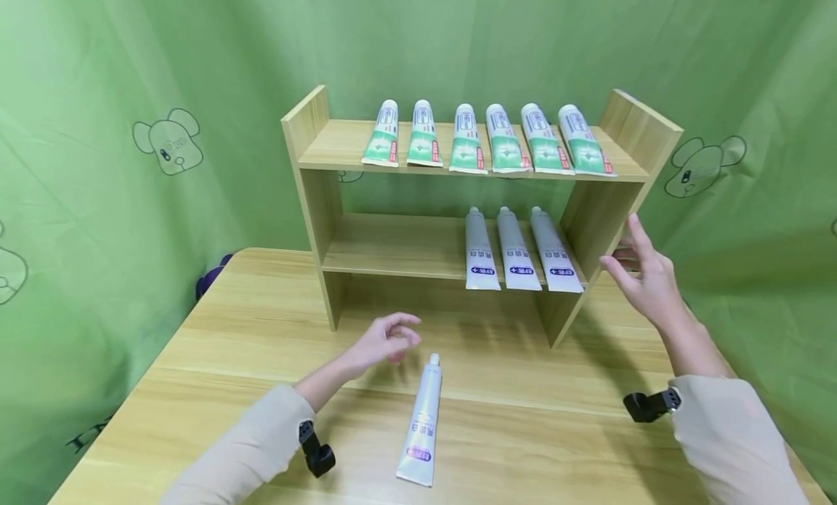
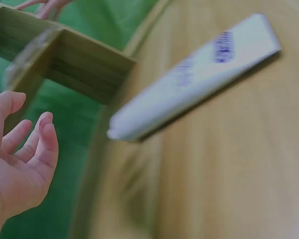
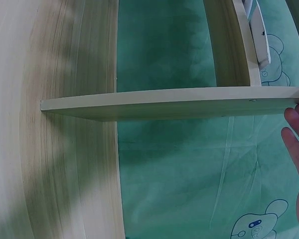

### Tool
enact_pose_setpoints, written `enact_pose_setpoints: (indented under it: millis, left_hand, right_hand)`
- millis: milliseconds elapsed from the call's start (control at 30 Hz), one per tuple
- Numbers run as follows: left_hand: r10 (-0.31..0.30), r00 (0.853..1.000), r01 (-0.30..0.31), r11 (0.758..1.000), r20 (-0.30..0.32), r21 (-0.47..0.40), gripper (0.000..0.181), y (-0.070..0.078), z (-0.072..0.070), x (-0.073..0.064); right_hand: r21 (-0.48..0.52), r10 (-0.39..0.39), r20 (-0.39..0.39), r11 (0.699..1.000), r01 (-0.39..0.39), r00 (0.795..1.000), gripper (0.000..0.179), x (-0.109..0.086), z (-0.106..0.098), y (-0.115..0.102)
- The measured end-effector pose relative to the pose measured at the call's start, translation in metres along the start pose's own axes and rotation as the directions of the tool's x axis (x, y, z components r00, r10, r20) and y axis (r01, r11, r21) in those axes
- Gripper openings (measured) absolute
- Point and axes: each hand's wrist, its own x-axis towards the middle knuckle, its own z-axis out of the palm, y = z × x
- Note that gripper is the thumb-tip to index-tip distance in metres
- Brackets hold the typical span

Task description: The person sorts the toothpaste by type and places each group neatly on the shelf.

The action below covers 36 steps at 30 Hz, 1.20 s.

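Observation:
My left hand (image 1: 386, 338) hovers over the table with loosely bent fingers and holds nothing. Just right of it lies a white toothpaste tube (image 1: 421, 421) with a purple label, its cap toward the shelf. The left wrist view shows that tube (image 2: 199, 74) blurred, apart from my hand (image 2: 25, 169). At the right side of a two-tier wooden shelf (image 1: 392, 265), my right hand (image 1: 647, 272) grips the side panel by its front edge. Fingertips (image 3: 291, 114) touch the panel's outer face in the right wrist view; most of that hand is cut off there.
Several green-and-white toothpaste tubes (image 1: 466, 142) line the top tier. Three white tubes (image 1: 516, 251) lie on the right of the lower tier, ends jutting past its front edge. A green curtain (image 1: 229, 69) hangs behind the wooden table (image 1: 261, 309).

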Motion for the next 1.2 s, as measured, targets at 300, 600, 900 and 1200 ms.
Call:
enact_pose_setpoints:
  millis: [300, 600, 900, 1200]
  left_hand:
    - [-0.158, 0.987, 0.158, 0.985, 0.005, -0.073, 0.054, -0.031, 0.020, -0.012]
    - [-0.219, 0.975, 0.216, 0.973, -0.029, -0.085, 0.059, -0.039, 0.033, -0.021]
    - [-0.235, 0.971, 0.231, 0.970, -0.044, -0.080, 0.063, -0.041, 0.040, -0.026]
    - [-0.199, 0.977, 0.199, 0.980, -0.071, -0.009, 0.068, -0.040, 0.050, -0.030]
  right_hand:
    - [0.007, -0.003, -0.001, 1.000, 0.003, 1.000, 0.082, -0.001, 0.001, -0.001]
    - [0.007, 0.007, -0.010, 1.000, -0.007, 1.000, 0.087, -0.001, 0.002, 0.001]
    - [0.013, -0.010, -0.022, 1.000, 0.010, 1.000, 0.082, 0.000, 0.002, 0.000]
    - [0.017, -0.012, -0.041, 1.000, 0.012, 0.999, 0.086, 0.000, 0.003, 0.001]
